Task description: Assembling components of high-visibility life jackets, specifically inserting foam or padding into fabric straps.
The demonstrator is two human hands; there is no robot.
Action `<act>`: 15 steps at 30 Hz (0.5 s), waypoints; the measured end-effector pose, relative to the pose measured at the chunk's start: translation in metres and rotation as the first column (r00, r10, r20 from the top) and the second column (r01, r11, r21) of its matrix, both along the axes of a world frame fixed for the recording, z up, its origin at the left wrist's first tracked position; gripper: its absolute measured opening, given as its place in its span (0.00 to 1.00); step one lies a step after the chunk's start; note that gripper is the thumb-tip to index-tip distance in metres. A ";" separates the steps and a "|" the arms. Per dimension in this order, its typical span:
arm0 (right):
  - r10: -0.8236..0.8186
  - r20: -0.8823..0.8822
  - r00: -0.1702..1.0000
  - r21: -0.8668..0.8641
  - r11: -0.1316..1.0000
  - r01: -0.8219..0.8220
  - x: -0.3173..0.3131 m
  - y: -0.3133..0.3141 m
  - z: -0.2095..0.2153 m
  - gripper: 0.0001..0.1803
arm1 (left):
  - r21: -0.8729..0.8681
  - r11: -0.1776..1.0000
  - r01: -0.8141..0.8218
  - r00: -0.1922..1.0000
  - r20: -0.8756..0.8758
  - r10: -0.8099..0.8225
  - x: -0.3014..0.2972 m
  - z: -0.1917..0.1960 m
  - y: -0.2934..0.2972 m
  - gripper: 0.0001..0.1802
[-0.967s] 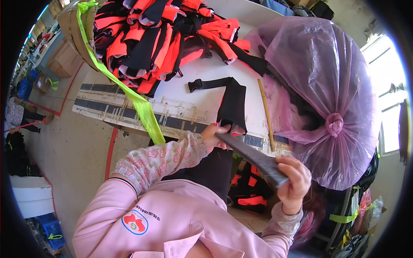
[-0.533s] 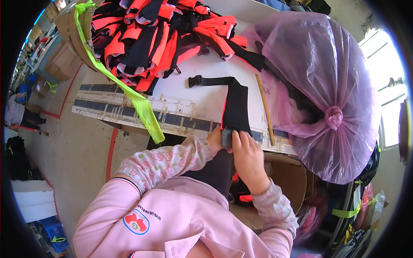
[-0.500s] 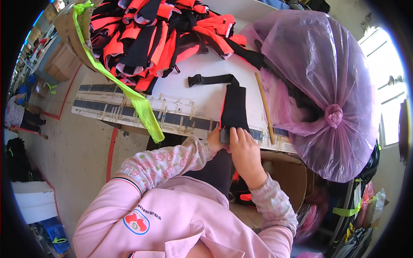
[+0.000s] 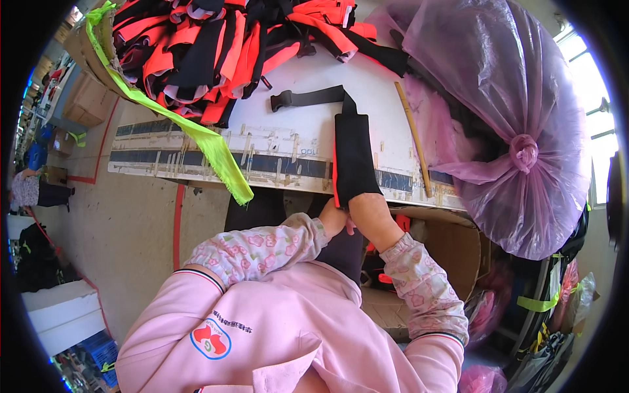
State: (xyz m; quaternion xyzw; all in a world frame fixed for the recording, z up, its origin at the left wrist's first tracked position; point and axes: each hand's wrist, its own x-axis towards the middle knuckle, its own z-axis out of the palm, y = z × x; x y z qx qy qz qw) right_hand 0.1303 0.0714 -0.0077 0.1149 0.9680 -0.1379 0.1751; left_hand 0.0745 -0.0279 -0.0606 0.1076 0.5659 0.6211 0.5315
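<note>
Here at the near edge of the table (image 4: 304, 126), both bare hands are meeting at the close end of a black band (image 4: 355, 157). The left hand (image 4: 333, 217) is touching the band's bottom corner, where a thin orange edge is showing, and its grip is mostly hiding behind the right wrist, so I can't tell how tightly its fingers are closing. The right hand (image 4: 367, 207) is crossing just beside it, fingers disappearing at the band's end; whether they are going inside or underneath, wide or narrow, I can't tell.

The band itself is stretching straight ahead of the hands across the tabletop, and from its far end a narrow black strap (image 4: 318, 97) is bending off to the left, finishing in a black buckle (image 4: 282, 100).

Farther ahead and left of the hands, a heap of orange and black pieces (image 4: 216, 62) is piling up, with a yellow-green strip (image 4: 209, 147) hanging over the table edge nearer in. To the right of the band, a thin yellow stick (image 4: 414, 141) is lying lengthwise, and beyond it a knotted purple plastic bag (image 4: 491, 72) is bulging. Below and right of the hands, an open cardboard box (image 4: 452, 252) is sitting under the table.
</note>
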 end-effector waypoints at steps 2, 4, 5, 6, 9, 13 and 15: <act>-0.005 0.017 1.000 -0.014 1.000 0.005 -0.001 0.000 -0.012 0.09 | -0.019 1.000 -0.001 1.000 -0.007 0.001 0.001 0.001 0.000 0.09; -0.017 0.071 0.997 -0.025 0.999 0.019 -0.005 0.001 -0.020 0.08 | -0.032 0.999 -0.032 0.999 -0.004 0.032 0.000 0.001 0.001 0.09; -0.018 0.080 0.997 -0.036 0.999 0.021 -0.005 0.002 -0.021 0.08 | -0.043 0.999 -0.031 1.000 0.004 0.031 -0.001 0.000 0.002 0.09; -0.060 0.107 0.992 -0.047 0.997 0.066 -0.005 0.003 -0.020 0.08 | -0.057 0.998 -0.020 1.000 0.022 0.021 -0.003 -0.001 0.004 0.09; -0.180 0.172 0.968 -0.068 0.979 0.194 -0.012 0.003 -0.015 0.08 | -0.049 0.998 -0.027 0.998 0.047 0.030 -0.004 -0.006 0.004 0.10; -0.329 0.176 0.928 -0.023 0.941 0.338 -0.024 0.001 -0.016 0.08 | -0.028 1.000 0.013 1.000 -0.005 -0.014 -0.011 -0.025 0.006 0.15; -0.361 0.131 0.923 0.005 0.931 0.364 -0.028 -0.003 -0.019 0.08 | -0.027 0.999 0.039 0.999 0.007 -0.039 -0.014 -0.019 0.001 0.16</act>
